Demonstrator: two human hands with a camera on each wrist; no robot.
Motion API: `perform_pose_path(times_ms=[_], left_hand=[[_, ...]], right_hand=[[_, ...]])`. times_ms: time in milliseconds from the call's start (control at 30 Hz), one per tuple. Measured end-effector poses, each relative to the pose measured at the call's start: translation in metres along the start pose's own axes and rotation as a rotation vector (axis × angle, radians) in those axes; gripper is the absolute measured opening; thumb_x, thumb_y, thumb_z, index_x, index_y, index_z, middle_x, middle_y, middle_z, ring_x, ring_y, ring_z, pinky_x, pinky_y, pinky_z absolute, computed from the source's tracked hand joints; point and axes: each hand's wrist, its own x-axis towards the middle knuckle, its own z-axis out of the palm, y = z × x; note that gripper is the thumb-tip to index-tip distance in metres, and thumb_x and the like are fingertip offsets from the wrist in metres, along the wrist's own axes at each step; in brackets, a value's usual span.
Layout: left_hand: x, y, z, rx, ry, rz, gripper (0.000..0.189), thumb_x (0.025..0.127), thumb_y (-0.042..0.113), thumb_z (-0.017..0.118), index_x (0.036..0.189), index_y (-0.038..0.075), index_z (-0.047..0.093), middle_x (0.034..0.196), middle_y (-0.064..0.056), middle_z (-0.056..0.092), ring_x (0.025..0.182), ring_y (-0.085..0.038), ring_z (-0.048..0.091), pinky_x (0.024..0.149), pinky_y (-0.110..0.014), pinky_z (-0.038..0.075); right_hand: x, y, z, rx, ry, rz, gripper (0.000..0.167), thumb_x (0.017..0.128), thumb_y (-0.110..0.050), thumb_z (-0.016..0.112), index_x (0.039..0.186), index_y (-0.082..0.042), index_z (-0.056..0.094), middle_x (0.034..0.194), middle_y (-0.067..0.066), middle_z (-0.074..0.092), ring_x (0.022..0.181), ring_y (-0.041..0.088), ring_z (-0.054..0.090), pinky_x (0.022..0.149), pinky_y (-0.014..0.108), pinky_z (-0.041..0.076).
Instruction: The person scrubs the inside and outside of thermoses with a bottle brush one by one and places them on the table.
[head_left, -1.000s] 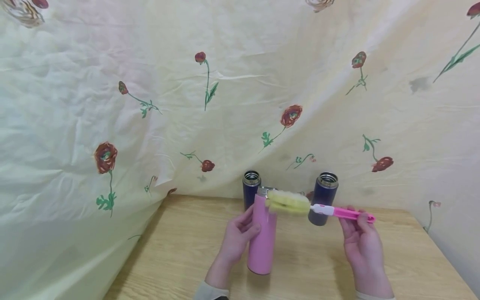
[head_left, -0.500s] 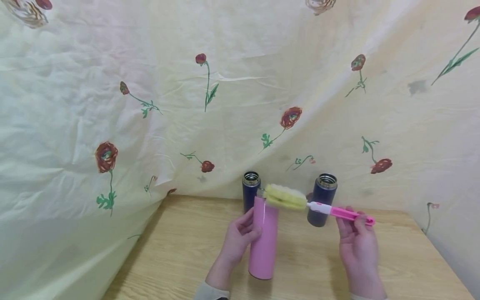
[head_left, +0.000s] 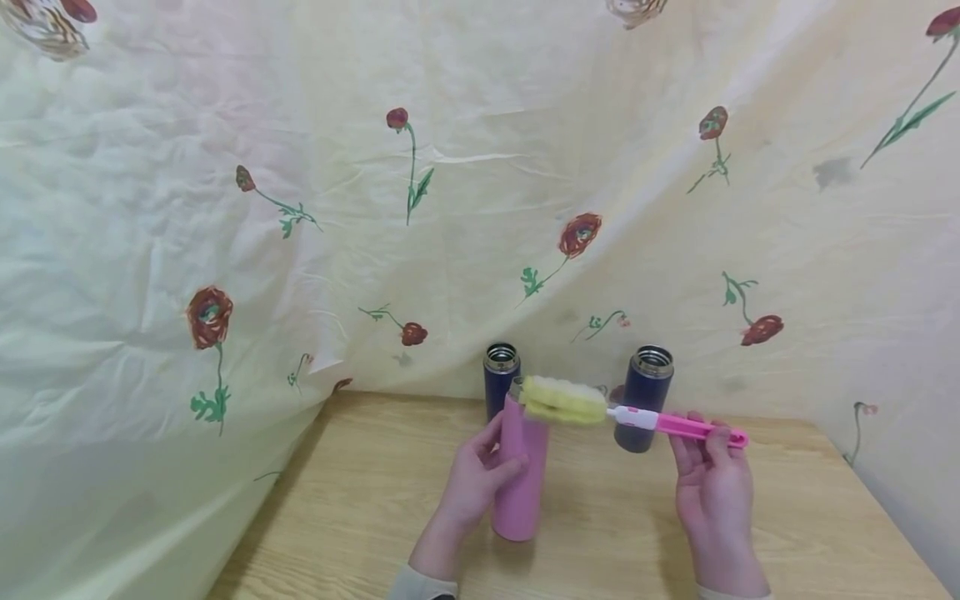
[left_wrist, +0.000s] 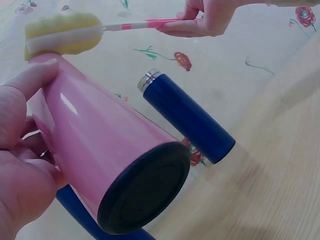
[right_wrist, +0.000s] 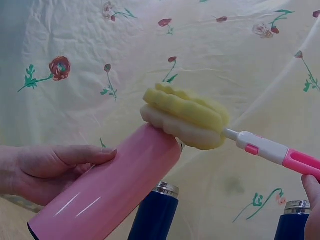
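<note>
My left hand (head_left: 476,479) grips a pink bottle (head_left: 520,479) around its upper half, holding it up off the table. The bottle's dark base (left_wrist: 145,187) shows in the left wrist view. In my right hand (head_left: 712,492) is a bottle brush with a pink and white handle (head_left: 667,423), pinched near the handle's end. Its yellow and white sponge head (right_wrist: 187,117) lies sideways across the top of the pink bottle, overlapping the metal neck, and the bottle's mouth is hidden behind it.
Two dark blue bottles stand lidless at the back of the wooden table (head_left: 360,483): a left one (head_left: 501,387), partly behind the pink bottle, and a right one (head_left: 647,392) behind the brush handle. A flowered cloth (head_left: 465,250) hangs behind and to the left.
The sponge head has shifted slightly left across the bottle's top, and my right hand has drifted left with it. The pink bottle dipped, then rose again, and now tilts a little differently.
</note>
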Motion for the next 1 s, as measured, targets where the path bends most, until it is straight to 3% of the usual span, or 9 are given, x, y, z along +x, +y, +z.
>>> perform_pose_path(times_ms=[267, 433, 667, 1000], left_hand=[[0.0021, 0.0022, 0.0010, 0.022, -0.010, 0.030, 0.072, 0.093, 0.000, 0.078, 0.159, 0.003, 0.048, 0.152, -0.017, 0.046, 0.134, -0.035, 0.058, 0.108, -0.040, 0.055], [0.0030, 0.0014, 0.0022, 0.045, 0.034, 0.052, 0.072, 0.093, -0.001, 0.079, 0.158, 0.000, 0.048, 0.152, -0.020, 0.049, 0.137, -0.032, 0.055, 0.110, -0.038, 0.053], [0.0034, 0.0000, 0.0027, 0.047, 0.084, 0.033, 0.069, 0.096, 0.000, 0.075, 0.159, -0.001, 0.046, 0.160, -0.024, 0.047, 0.143, -0.037, 0.051, 0.111, -0.041, 0.052], [0.0028, 0.0012, 0.0017, 0.026, 0.089, 0.031, 0.067, 0.098, 0.003, 0.075, 0.158, -0.001, 0.047, 0.161, -0.024, 0.047, 0.145, -0.037, 0.049, 0.111, -0.039, 0.052]], right_hand=[[-0.0004, -0.0043, 0.0005, -0.010, 0.058, 0.003, 0.012, 0.109, -0.014, 0.057, 0.114, -0.006, 0.051, 0.105, 0.018, 0.071, 0.100, 0.028, 0.077, 0.098, 0.039, 0.059], [-0.0006, -0.0047, -0.0014, -0.019, 0.047, 0.023, 0.012, 0.109, -0.014, 0.056, 0.117, -0.006, 0.050, 0.106, 0.018, 0.070, 0.101, 0.027, 0.077, 0.099, 0.039, 0.059], [0.0000, -0.0042, -0.0022, -0.035, 0.040, 0.018, 0.013, 0.109, -0.013, 0.056, 0.117, -0.005, 0.049, 0.106, 0.017, 0.069, 0.100, 0.026, 0.076, 0.100, 0.038, 0.058], [0.0012, -0.0060, -0.0021, -0.062, -0.010, 0.018, 0.010, 0.111, -0.012, 0.053, 0.115, -0.003, 0.049, 0.106, 0.017, 0.069, 0.100, 0.028, 0.077, 0.101, 0.038, 0.057]])
